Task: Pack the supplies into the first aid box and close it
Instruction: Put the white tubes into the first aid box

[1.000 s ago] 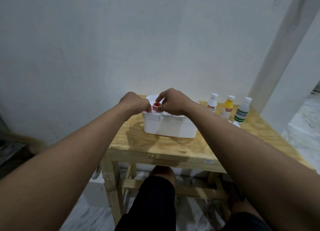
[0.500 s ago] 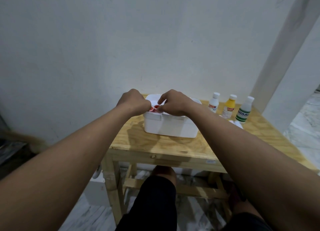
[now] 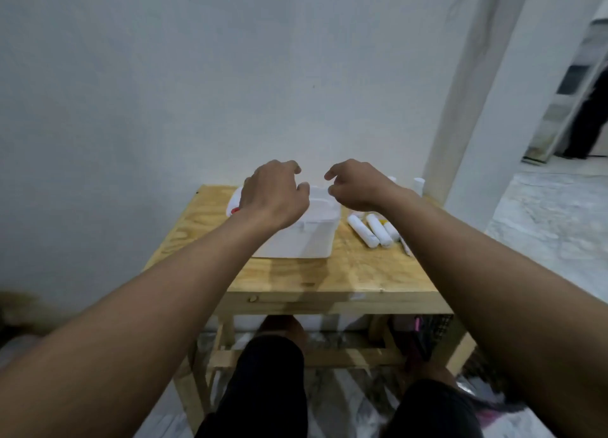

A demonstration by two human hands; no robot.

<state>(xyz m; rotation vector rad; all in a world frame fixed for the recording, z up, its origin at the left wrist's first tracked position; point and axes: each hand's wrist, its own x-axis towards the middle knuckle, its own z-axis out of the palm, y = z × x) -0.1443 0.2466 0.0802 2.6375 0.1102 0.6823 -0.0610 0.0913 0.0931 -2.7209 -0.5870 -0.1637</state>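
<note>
The white first aid box [image 3: 297, 243] stands on the wooden table [image 3: 332, 275]. My left hand [image 3: 273, 196] hovers over its left part, with loosely curled fingers that hold nothing. My right hand [image 3: 357, 186] hovers over its right rear corner, also loosely curled, nothing in it. A small red bit [image 3: 235, 211] shows beside my left wrist at the box's left edge. Three white rolls [image 3: 370, 232] lie on the table just right of the box. My right wrist hides most of the bottles; one white cap [image 3: 419, 183] shows behind it.
The table stands against a white wall, with a white pillar [image 3: 467, 115] at its right rear. My knees and the table's lower rails are below the front edge. A thin white stick [image 3: 405, 247] lies by the rolls.
Both hands have let go of the red-capped thing on top of the box, lifted and moved apart. The view has tilted, so the rolls now show.
</note>
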